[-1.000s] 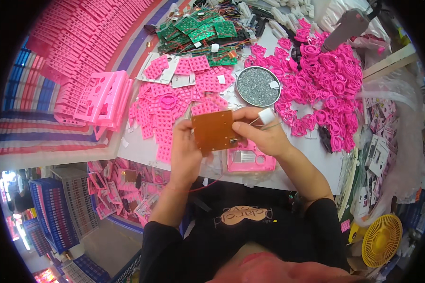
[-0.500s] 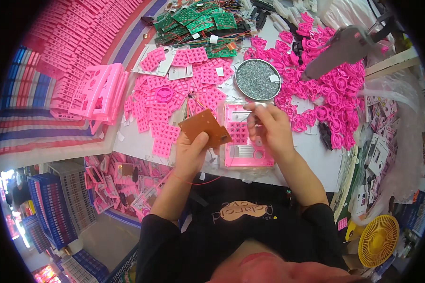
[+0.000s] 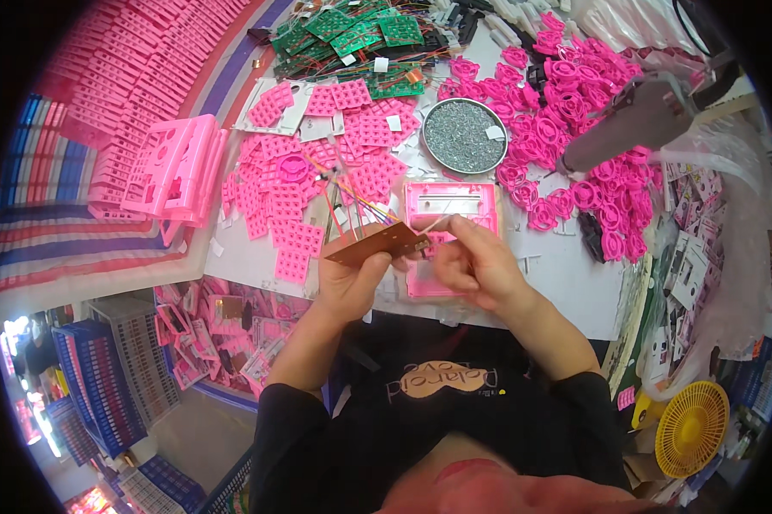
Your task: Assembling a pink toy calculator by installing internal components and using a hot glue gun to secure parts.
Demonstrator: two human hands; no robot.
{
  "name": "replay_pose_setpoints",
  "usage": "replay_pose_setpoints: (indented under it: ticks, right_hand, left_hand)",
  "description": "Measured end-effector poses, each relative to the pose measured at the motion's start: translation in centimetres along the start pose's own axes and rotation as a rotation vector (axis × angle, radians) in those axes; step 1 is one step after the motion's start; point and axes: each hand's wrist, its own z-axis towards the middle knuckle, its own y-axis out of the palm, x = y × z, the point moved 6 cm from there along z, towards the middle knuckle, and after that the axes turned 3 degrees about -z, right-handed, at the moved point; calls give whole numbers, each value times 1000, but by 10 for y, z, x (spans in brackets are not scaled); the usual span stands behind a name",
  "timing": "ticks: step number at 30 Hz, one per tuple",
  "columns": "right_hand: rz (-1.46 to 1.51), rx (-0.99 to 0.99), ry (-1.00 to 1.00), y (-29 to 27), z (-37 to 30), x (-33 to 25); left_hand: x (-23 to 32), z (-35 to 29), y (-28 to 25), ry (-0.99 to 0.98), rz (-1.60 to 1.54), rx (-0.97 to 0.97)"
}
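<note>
My left hand (image 3: 352, 283) is closed on the edge of a brown circuit board (image 3: 360, 247), tilted so that it shows nearly edge-on. Several coloured wires (image 3: 356, 201) rise from its far side. Close to the board's right end, my right hand (image 3: 484, 267) pinches a thin pale strand (image 3: 433, 224) between thumb and forefinger; whether it is a wire or a strip I cannot make out. Below the hands lies a pink plastic casing (image 3: 487, 195) with a pink button pad (image 3: 436, 250) in it. My right hand covers part of the casing.
A round tin of small screws (image 3: 465, 137) stands behind the casing. Pink button pads (image 3: 296, 206) spread to the left, pink ring-shaped parts (image 3: 566, 120) to the right. Green circuit boards (image 3: 352, 34) are heaped at the back. A grey power screwdriver (image 3: 630, 128) hangs over the right side.
The brown board has tipped from showing its broad face to nearly edge-on, and its wires now stand up. My right hand has moved left and down to the board's right end, with the pale strand.
</note>
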Motion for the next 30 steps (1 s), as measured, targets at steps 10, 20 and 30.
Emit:
replay_pose_setpoints:
  ticks: [10,20,30]
  right_hand:
    - [-553,412,45,-141,-154,-35]
    - [-1517,-155,-464,8,-99,-58]
    - [-950,87,-137,-31,1,-28]
  left_hand:
    - [-18,-35,10,-621,33,-88]
    - [-4,-21,75,-363,496,-748]
    - [-58,-90,35,-1004,-393,-26]
